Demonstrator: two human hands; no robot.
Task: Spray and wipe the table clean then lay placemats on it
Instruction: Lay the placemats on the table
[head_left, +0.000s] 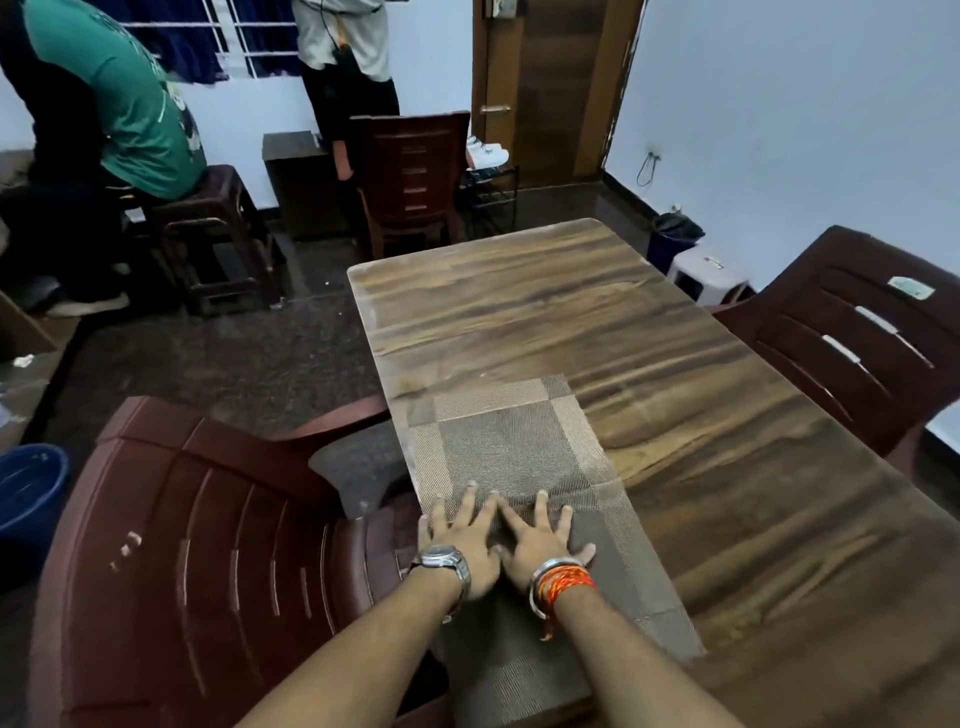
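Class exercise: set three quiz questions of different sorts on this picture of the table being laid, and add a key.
1. True or false: the left hand and the right hand both lie flat, fingers spread, on the placemat.
2. Where on the table does the placemat lie? A) along the edge beside the near left chair B) in the middle C) at the far end
3. Fill in: the watch is on the ___ wrist.
Key: 1 true; 2 A; 3 left.
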